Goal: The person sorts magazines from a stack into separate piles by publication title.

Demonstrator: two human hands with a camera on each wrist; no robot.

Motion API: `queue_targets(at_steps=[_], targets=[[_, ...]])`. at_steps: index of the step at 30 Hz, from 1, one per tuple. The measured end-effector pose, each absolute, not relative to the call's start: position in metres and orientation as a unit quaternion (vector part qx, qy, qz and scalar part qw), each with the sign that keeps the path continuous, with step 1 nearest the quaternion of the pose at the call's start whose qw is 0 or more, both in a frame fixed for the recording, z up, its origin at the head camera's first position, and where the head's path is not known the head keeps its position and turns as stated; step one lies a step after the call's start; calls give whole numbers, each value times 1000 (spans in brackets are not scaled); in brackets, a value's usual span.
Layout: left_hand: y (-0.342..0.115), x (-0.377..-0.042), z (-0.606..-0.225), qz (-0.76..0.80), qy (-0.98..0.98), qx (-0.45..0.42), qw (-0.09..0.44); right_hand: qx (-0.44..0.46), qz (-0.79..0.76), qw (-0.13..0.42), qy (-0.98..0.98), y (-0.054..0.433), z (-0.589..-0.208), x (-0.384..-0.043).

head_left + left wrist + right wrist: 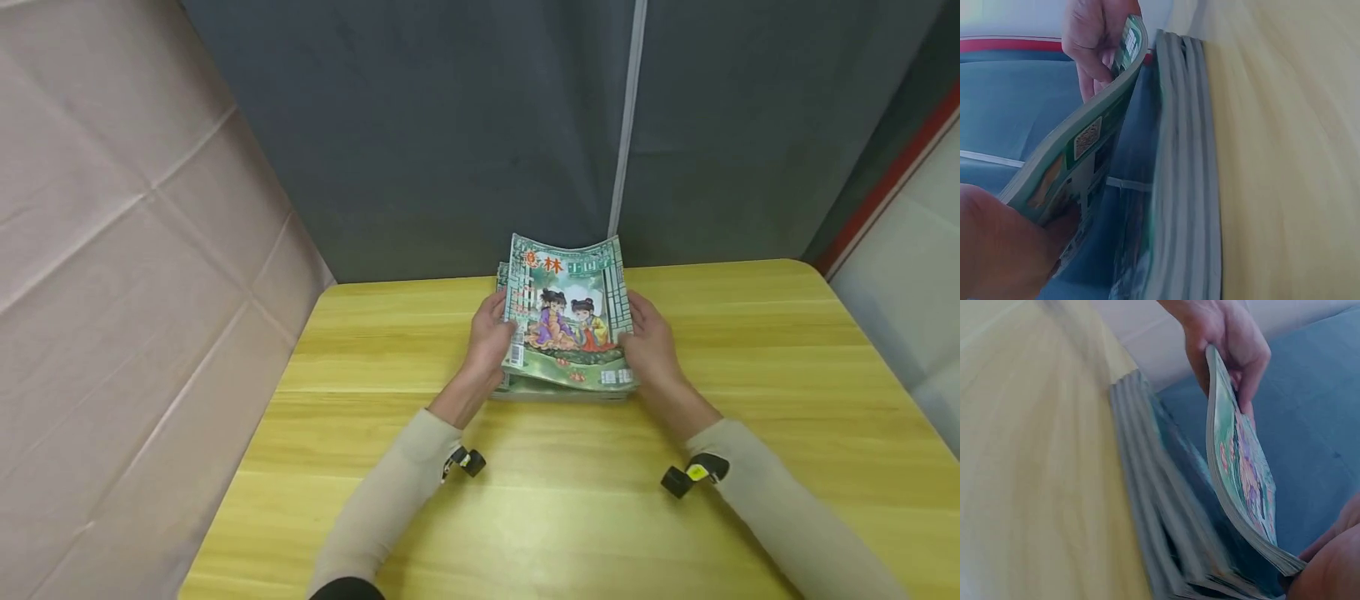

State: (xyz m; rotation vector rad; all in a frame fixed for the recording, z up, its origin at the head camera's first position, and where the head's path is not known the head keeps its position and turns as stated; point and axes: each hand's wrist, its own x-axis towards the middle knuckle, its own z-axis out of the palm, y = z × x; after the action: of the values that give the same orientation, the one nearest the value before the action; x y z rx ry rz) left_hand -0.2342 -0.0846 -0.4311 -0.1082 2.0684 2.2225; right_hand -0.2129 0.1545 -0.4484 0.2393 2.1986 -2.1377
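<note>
Both hands hold one magazine (570, 308), its green cover showing two drawn figures in bright robes. My left hand (489, 337) grips its left edge with the thumb on the cover, and my right hand (654, 343) grips the right edge the same way. The magazine bows downward between them, as its curved page edge (1225, 494) shows in the right wrist view. Under it lies a stack of magazines (1188, 169), several thick, flat on the table. A gap separates the held magazine from the stack in both wrist views. Most of the stack's top is hidden from the head view.
The yellow wood-grain table (375, 367) extends to both sides and in front of the stack. A dark grey curtain (450, 150) hangs right behind its back edge. Pale cloth (135, 292) covers the left side, and a red strip (892, 183) borders the right.
</note>
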Motion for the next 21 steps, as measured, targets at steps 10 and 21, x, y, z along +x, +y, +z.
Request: queue_targets(at_steps=[10,21], targets=[[-51,-239,-422,779,620,-53,71,100,-750,73,649,216,-428,-210],[25,-234,-432,823,557,-69,88,89,-765,51,636,297,-430,-197]])
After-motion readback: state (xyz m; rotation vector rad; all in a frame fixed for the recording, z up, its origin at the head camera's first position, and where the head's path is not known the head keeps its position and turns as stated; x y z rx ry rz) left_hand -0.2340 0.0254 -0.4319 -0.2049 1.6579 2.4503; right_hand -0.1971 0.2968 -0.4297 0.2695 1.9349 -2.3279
